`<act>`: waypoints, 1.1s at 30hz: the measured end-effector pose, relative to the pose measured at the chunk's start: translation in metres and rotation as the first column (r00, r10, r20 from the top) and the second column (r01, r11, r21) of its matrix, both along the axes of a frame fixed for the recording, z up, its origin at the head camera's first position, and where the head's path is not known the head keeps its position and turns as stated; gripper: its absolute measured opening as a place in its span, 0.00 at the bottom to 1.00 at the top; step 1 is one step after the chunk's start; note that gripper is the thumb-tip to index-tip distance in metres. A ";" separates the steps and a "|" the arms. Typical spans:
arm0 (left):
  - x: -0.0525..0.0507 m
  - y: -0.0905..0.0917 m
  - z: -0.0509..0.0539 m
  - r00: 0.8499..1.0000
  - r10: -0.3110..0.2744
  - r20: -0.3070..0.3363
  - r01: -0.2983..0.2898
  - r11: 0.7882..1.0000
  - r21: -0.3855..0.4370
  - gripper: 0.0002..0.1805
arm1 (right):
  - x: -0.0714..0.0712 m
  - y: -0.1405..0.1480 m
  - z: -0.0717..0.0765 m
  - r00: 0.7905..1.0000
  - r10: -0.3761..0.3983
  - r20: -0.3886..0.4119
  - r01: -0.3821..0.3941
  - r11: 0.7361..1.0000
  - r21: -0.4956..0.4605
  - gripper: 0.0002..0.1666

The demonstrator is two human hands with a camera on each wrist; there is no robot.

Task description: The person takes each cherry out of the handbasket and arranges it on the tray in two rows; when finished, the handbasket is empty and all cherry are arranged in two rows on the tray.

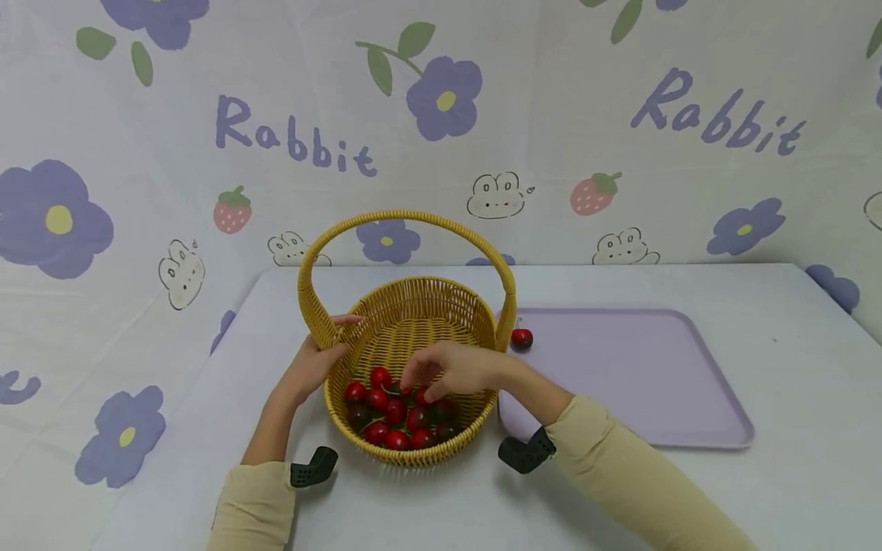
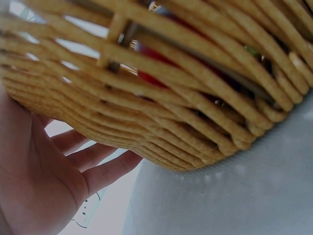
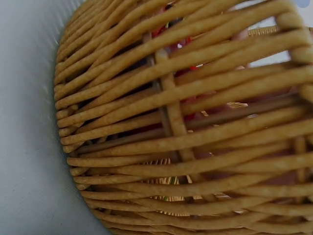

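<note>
A round yellow wicker basket with a tall arched handle stands on the table, and several dark red cherries lie in its near part. My left hand holds the basket's left side at the foot of the handle. In the left wrist view the fingers of that left hand lie along the outside of the weave. My right hand reaches over the right rim into the basket, fingers bent down and thumb apart, just over the cherries. Through the weave in the right wrist view it is mostly hidden.
To the right of the basket lies a flat lilac tray. A single cherry with a stem is at its far left corner, close beside the basket. A white cloth with flowers and rabbits hangs behind the white table.
</note>
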State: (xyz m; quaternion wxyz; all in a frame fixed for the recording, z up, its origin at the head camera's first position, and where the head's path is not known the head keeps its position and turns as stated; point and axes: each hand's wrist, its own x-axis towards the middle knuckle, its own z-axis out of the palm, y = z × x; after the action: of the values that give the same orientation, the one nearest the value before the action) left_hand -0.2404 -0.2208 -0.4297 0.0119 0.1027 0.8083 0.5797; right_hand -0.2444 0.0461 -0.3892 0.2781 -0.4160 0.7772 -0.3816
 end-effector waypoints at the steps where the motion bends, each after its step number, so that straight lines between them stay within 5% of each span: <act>1: 0.000 0.000 0.000 1.000 0.001 -0.002 -0.001 1.000 0.000 0.23 | -0.001 -0.001 -0.001 1.000 -0.002 -0.008 0.003 1.000 0.013 0.16; 12: 0.001 0.000 0.000 1.000 0.004 -0.012 -0.004 1.000 -0.012 0.23 | -0.003 -0.010 -0.008 0.997 -0.033 -0.072 0.044 0.988 0.146 0.14; 23: 0.000 0.000 0.000 1.000 0.004 0.001 -0.004 1.000 -0.002 0.23 | -0.008 -0.003 0.003 0.973 -0.152 -0.176 0.167 0.983 0.072 0.19; 33: 0.000 0.000 0.000 1.000 0.005 0.007 -0.005 1.000 0.009 0.23 | -0.006 0.005 0.010 0.991 -0.129 0.031 0.131 0.988 -0.075 0.16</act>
State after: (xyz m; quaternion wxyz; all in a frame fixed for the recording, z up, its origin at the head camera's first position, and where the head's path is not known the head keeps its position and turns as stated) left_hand -0.2405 -0.2205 -0.4299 0.0129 0.0987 0.8059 0.5836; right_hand -0.2502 0.0514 -0.3792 0.2465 -0.3696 0.7837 -0.4340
